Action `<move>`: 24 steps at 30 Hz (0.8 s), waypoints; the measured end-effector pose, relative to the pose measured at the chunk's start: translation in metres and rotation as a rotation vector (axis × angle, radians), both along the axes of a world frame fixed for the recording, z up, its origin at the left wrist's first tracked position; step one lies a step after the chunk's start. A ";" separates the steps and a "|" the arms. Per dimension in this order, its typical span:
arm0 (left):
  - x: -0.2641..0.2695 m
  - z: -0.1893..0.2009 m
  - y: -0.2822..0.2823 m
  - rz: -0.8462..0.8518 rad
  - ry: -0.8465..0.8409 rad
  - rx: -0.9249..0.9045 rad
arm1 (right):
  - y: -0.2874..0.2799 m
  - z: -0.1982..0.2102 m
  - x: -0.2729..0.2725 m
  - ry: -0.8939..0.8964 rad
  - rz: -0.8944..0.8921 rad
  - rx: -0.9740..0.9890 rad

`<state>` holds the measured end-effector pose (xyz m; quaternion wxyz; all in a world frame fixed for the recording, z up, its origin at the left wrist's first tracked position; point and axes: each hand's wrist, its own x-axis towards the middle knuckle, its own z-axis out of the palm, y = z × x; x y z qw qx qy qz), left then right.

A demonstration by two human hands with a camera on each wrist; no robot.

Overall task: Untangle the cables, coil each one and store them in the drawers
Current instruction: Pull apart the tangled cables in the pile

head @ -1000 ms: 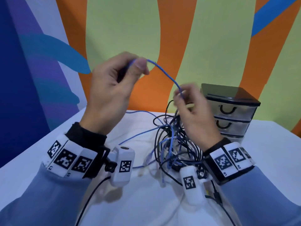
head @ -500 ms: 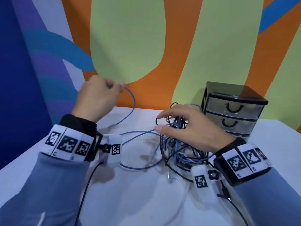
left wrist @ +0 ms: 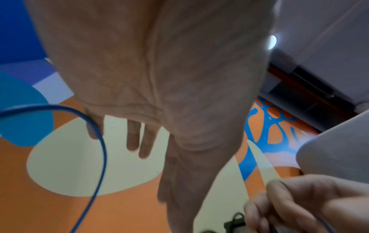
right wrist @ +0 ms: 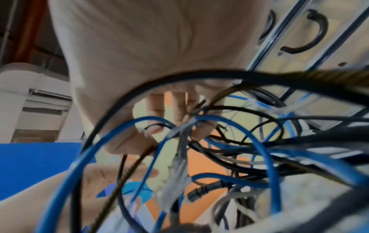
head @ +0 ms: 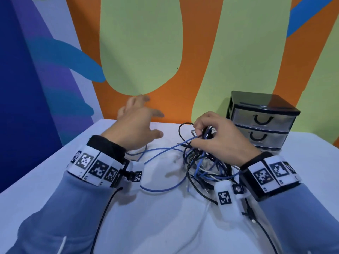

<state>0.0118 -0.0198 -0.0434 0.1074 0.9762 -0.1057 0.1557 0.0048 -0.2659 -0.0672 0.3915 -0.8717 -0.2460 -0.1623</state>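
On the white desk (head: pixel 165 226), drawers (head: pixel 260 125) stand at the far right; right hand (head: pixel 220 140) pinches tangled cables (head: pixel 205 162), left hand (head: pixel 135 129) hovers, fingers released.

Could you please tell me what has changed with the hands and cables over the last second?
The left hand let go of the blue cable, which dropped onto the table, and now hovers open. The right hand came down and pinches strands in the tangle. The drawers stayed closed.

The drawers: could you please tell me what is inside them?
The drawers are closed. Their translucent fronts show nothing clearly inside, so contents cannot be told. The cables lie tangled on the table.
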 end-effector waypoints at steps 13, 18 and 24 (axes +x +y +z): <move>0.011 0.016 0.014 -0.170 -0.142 -0.813 | -0.011 0.000 0.008 -0.002 0.071 0.073; 0.010 0.026 0.039 0.028 -0.328 -1.333 | -0.011 -0.002 0.011 0.047 0.052 -0.070; 0.010 0.025 0.047 0.200 -0.459 -1.329 | -0.015 -0.005 0.021 -0.215 -0.143 0.099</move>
